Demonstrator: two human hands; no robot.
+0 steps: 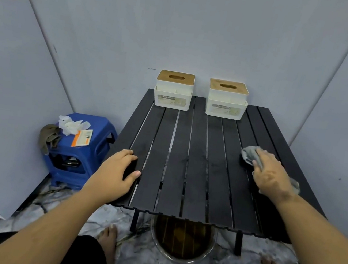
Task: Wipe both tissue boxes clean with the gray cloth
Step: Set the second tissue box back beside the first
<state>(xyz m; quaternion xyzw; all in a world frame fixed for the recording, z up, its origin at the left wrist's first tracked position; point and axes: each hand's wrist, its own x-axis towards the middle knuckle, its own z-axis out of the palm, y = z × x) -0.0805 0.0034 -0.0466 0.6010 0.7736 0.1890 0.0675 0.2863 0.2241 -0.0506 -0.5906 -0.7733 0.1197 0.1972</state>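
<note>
The right hand (270,174) lies with straight fingers on the crumpled gray cloth (251,156), near the right edge of the black slatted counter (195,168), and has not gathered it. The left hand (119,169) curls over the left edge, holding the counter. The two white tissue boxes with wooden lids, left one (173,91) and right one (227,99), stand untouched at the far edge. It is better to bunch the cloth firmly first, then steady each box with the free hand while wiping.

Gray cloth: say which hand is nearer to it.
Right. The right hand rests on the gray cloth; the left hand grips the table's left edge, far across.
</note>
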